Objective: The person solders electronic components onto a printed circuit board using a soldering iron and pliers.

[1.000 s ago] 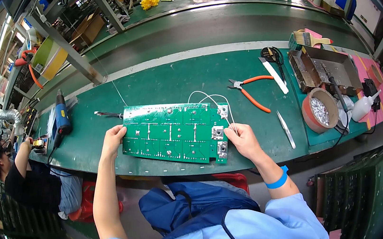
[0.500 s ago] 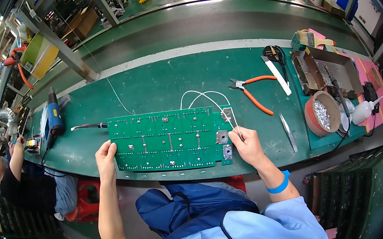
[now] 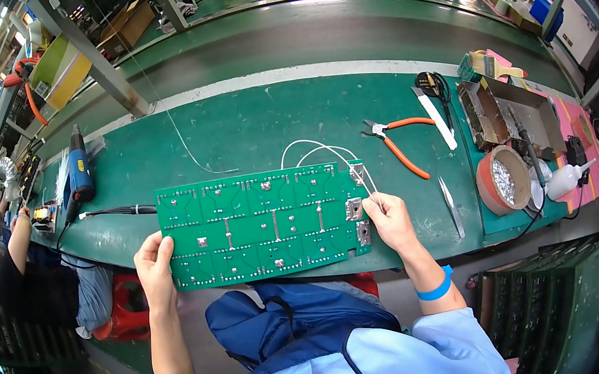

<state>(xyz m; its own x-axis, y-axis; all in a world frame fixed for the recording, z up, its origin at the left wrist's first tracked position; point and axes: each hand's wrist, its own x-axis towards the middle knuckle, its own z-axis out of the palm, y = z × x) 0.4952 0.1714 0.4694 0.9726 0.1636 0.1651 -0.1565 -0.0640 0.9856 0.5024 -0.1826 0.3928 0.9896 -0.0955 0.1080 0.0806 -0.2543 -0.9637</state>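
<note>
A long green circuit board with solder joints and metal terminals on its right end is held between both hands. My left hand is closed on its lower left corner, thumb on top. At the right end, my right hand pinches the board's edge together with white wires, which loop out past the far edge. From under the left edge, a black-sleeved cable sticks out over the table. Orange-handled cutters and metal tweezers lie beyond my right hand.
The green workbench carries a blue heat gun at left. On the right stand a metal tray, a round pot of silvery bits, a soldering iron and a white bottle. A co-worker sits at far left.
The board's left end has come toward me and slightly left, so the board tilts more. My left hand moved with it; the right hand shifted only slightly.
</note>
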